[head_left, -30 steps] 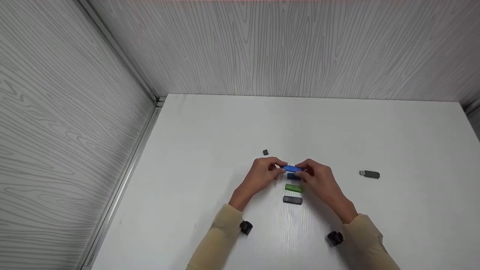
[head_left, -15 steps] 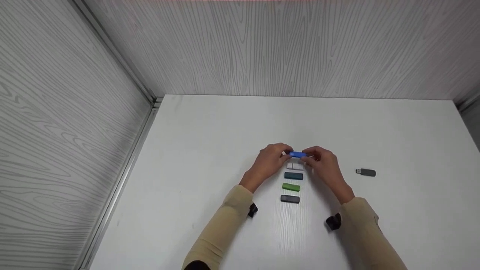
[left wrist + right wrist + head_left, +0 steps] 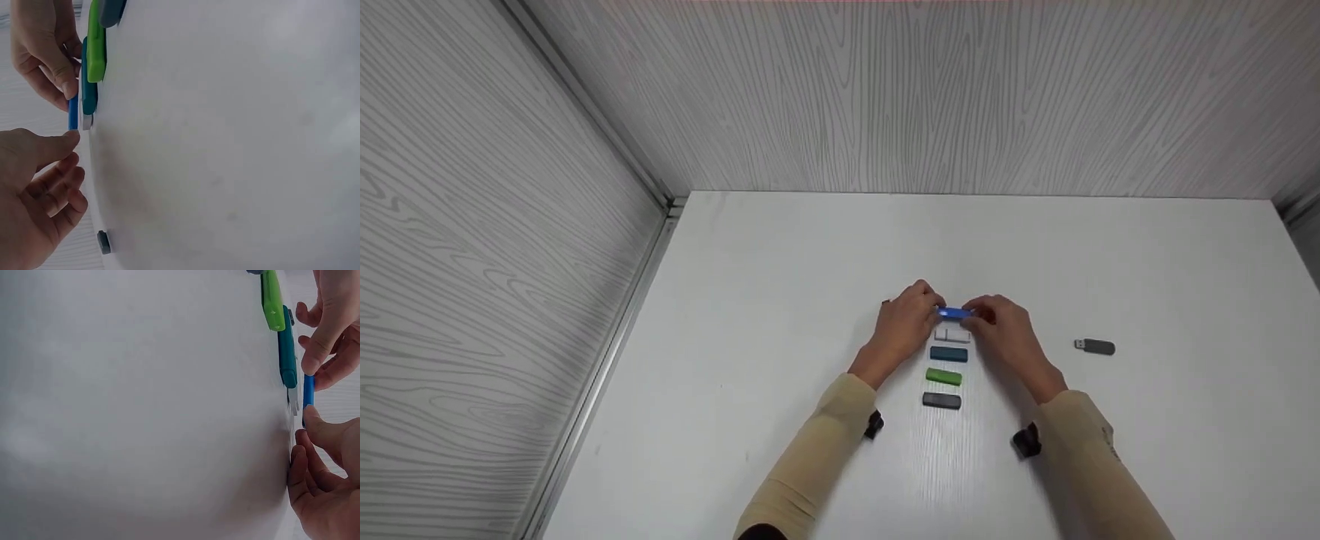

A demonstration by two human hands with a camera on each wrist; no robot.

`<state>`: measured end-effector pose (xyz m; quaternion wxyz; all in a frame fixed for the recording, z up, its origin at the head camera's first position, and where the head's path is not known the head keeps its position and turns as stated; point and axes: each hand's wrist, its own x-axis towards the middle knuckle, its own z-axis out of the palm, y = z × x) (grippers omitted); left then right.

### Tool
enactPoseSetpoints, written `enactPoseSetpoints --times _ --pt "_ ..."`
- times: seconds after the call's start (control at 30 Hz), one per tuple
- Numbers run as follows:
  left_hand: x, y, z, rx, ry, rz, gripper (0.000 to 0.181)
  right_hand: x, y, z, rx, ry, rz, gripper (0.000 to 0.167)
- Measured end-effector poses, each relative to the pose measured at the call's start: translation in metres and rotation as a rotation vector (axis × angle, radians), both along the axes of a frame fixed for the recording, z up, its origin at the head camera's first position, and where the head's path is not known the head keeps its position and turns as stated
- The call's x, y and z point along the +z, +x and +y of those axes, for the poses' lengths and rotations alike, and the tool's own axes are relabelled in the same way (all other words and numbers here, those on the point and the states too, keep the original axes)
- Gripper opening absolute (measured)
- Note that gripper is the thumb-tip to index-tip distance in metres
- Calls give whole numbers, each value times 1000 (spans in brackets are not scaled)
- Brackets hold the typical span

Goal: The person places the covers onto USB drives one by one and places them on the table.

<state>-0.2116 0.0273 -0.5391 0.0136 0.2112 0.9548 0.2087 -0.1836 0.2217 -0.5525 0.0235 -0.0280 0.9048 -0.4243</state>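
Note:
A blue USB stick (image 3: pixel 955 313) lies at the far end of a column of sticks. My left hand (image 3: pixel 906 321) pinches its left end, and my right hand (image 3: pixel 1005 334) pinches its right end. Nearer to me follow a white stick (image 3: pixel 952 335), a teal stick (image 3: pixel 949 354), a green stick (image 3: pixel 943 376) and a dark grey stick (image 3: pixel 942 400), roughly parallel. In the left wrist view the thumb of my left hand (image 3: pixel 42 180) touches the end of the blue stick (image 3: pixel 73 112). The right wrist view shows both thumbs on it.
A grey USB stick (image 3: pixel 1095 346) with a bare metal plug lies apart on the right. A small dark cap (image 3: pixel 103 242) lies on the white table (image 3: pixel 780 262), mostly hidden by my left hand in the head view. Wood-grained panels (image 3: pixel 855 97) stand behind and at the left.
Both hands have carried the blue stick away from me, past the white stick, which now shows. Over the last half second, my left hand has shifted slightly and the stick has barely moved.

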Motion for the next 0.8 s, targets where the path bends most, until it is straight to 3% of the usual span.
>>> enactPoseSetpoints --times 0.23,0.4,0.63,0.8 --pt "-2 -2 3 22 30 -56 22 -4 -3 -1 7 22 57 24" --pt "2 -1 -2 37 44 -109 27 -1 2 3 -8 -20 -16 34" --pt "17 -6 -41 147 131 -116 23 20 12 34 -24 24 -139 43" --pt "20 -12 -68 225 148 -148 23 36 22 73 -50 94 -97 43"
